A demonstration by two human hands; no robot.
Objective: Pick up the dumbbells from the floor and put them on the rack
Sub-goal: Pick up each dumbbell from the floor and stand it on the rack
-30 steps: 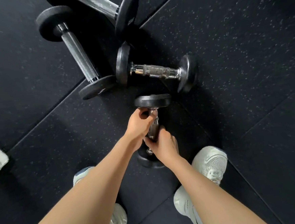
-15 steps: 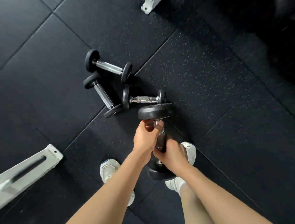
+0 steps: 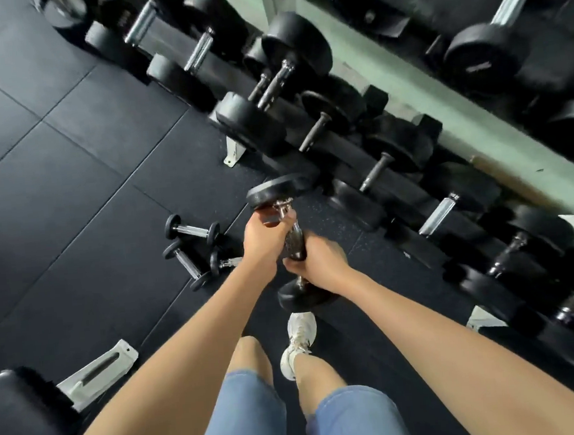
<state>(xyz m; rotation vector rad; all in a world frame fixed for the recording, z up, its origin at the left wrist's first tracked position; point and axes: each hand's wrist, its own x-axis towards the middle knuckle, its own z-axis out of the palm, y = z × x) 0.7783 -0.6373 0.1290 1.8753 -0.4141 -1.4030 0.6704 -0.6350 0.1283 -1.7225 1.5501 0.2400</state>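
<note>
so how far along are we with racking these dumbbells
Done: unclear; the rack holds many dumbbells, but which were just placed cannot be told. In hand: one dumbbell is off the floor, left hand and right hand both gripping its handle, near the rack. Left: racking it, then the three small dumbbells lying on the floor.

Handle of the dumbbell (image 3: 294, 242) mostly covered by my left hand (image 3: 265, 241) and right hand (image 3: 321, 262), rightmost floor dumbbell (image 3: 223, 263) half hidden behind my left wrist, racked dumbbells (image 3: 482, 54) at far right motion-blurred and cut by the edge, black bench pad (image 3: 16, 420) cropped near left.
</note>
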